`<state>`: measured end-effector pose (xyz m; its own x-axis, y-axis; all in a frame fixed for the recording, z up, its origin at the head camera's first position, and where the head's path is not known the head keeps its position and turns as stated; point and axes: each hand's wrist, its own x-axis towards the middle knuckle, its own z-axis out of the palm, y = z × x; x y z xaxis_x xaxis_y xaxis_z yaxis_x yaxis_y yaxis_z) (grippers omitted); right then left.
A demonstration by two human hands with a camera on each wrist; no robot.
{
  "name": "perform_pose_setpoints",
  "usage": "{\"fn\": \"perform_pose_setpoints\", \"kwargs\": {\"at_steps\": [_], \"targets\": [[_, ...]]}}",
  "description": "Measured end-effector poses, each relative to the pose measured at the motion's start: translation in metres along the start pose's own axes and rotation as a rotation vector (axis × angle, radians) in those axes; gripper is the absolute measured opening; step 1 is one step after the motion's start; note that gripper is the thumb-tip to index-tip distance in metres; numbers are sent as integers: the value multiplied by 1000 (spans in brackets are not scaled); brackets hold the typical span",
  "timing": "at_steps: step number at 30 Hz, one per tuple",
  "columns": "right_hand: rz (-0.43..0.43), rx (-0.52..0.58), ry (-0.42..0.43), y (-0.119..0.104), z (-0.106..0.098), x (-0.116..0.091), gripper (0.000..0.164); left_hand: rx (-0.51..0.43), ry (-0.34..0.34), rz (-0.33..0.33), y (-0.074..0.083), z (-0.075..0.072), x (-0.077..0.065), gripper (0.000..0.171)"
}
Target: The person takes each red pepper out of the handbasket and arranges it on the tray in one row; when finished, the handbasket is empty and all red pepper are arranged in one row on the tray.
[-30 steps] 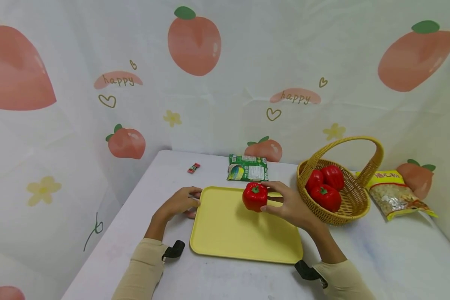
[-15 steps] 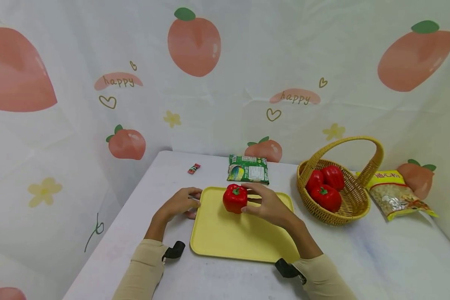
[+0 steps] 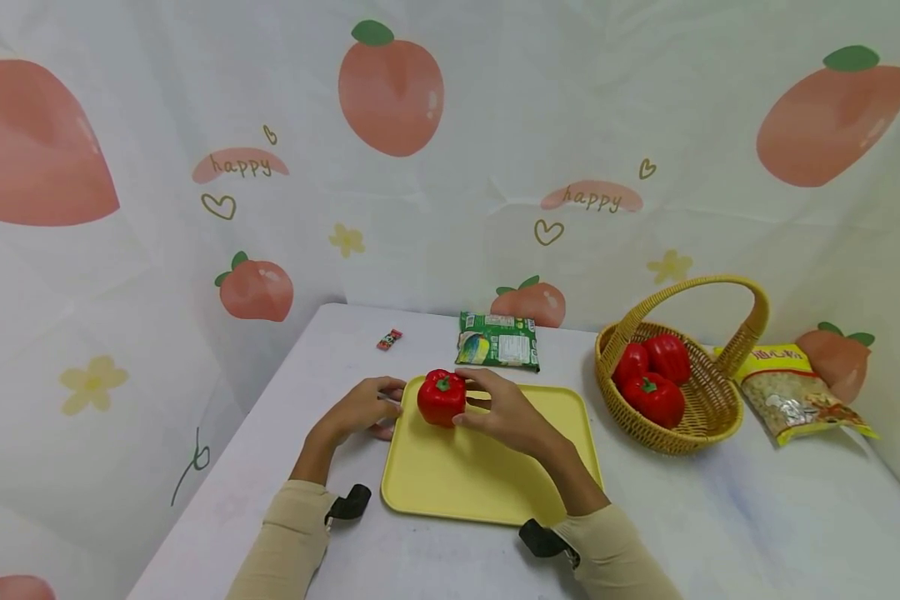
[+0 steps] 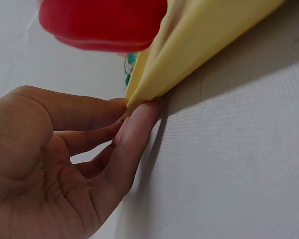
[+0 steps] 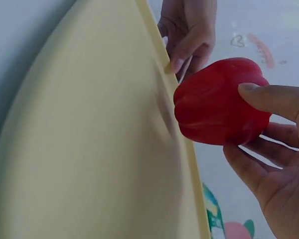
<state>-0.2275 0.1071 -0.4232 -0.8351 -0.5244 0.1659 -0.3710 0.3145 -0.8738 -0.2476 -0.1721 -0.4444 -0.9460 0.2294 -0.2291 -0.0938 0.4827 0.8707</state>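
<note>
My right hand point(image 3: 506, 412) holds a red bell pepper point(image 3: 441, 400) between thumb and fingertips, over the far left part of the yellow tray point(image 3: 487, 475). In the right wrist view a gap shows between the pepper point(image 5: 219, 102) and the tray's surface, with a shadow below. My left hand point(image 3: 360, 408) is at the tray's left edge. The left wrist view shows its thumb and fingers pinching the rim of the tray point(image 4: 189, 55), while the pepper point(image 4: 104, 22) hangs above. Several fingers of the left hand are partly hidden in the head view.
To the right stands a wicker basket point(image 3: 708, 429) with a tall handle and three red bell peppers point(image 3: 654, 398) inside. A yellow-topped food bag point(image 3: 791, 392) lies beside it. Behind the tray is a green packet point(image 3: 498, 340), with a small red wrapped item point(image 3: 389, 339) farther left.
My right hand has carried the bell pepper leftward across the tray, from right of its middle to its far left part. The left hand stays at the tray's edge.
</note>
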Motion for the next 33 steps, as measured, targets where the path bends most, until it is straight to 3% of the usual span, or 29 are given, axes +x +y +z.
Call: {"fn": "perform_pose_setpoints", "kwargs": {"at_steps": [13,27,33], "targets": [[28,41,-38,0,13,9,67,31,9,-4,1,2,-1,56],[45,21,-19,-2,18,10,71,42,13,28,-2,0,0,55],[35,8,-6,-5,14,8,75,24,7,12,-3,0,0,55]]}}
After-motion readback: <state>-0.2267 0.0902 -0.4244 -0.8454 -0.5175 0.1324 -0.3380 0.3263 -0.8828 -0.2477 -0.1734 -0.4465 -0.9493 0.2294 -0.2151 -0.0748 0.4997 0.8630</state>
